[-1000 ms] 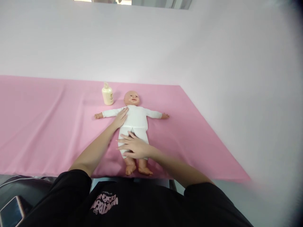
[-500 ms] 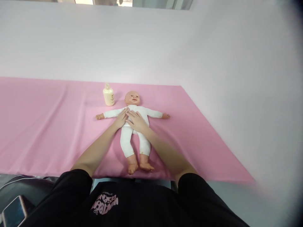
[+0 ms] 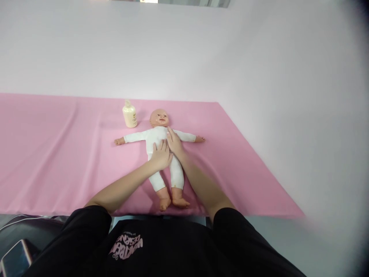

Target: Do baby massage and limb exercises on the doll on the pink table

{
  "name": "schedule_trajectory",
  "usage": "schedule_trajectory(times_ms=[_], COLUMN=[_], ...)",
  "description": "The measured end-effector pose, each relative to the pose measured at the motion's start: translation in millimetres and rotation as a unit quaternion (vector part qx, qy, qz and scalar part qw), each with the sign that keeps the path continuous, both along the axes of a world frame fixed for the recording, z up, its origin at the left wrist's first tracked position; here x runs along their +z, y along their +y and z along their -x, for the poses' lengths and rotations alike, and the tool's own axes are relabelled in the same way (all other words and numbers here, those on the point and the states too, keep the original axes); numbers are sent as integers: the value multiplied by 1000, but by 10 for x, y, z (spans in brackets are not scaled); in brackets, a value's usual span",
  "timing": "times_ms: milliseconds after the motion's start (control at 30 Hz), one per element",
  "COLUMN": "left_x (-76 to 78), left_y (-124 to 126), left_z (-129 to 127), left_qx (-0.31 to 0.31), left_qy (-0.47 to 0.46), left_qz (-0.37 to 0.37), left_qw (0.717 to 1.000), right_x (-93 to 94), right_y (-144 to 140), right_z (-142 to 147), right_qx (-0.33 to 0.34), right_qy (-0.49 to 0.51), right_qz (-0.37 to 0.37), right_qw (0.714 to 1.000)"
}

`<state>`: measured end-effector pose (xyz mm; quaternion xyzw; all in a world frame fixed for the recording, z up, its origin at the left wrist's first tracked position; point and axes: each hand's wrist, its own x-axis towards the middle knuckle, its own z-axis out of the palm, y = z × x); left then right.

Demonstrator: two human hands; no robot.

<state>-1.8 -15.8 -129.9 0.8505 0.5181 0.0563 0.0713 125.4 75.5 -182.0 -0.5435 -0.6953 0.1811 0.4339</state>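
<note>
A baby doll (image 3: 155,134) in a white suit lies on its back, head away from me and arms stretched out to the sides. My left hand (image 3: 161,156) rests open on its lower belly, fingers spread. Higher up, my right hand (image 3: 174,144) lies open along the chest on the right side, its fingertips close to the shoulder. The two hands touch or nearly touch at the doll's middle. Part of the doll's trunk and hips is hidden under them. Up and left of the doll stands a cream-coloured pump bottle (image 3: 130,115).
A pink cloth (image 3: 57,154) covers the table beneath the doll, with soft folds at left. A white wall (image 3: 115,50) rises behind and to the right. At the lower left lie a phone (image 3: 16,258) and white cables (image 3: 21,218).
My left hand has slid down from the chest to the lower belly. My right hand has moved up and right across the chest. The doll's legs have shifted slightly.
</note>
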Motion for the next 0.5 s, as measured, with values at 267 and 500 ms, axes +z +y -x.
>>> schedule_trajectory(times_ms=[267,500], left_x=[61,220], left_y=[-593,2], left_z=[-142,97], left_qx=[-202,-366], left_qy=[-9,-250], left_qz=[73,288], left_qw=[976,849], right_x=[-123,61], right_y=[169,45], right_z=[-252,-180], right_qx=[19,4], right_qy=[-19,-149], right_qz=[56,53], right_qw=[998,987])
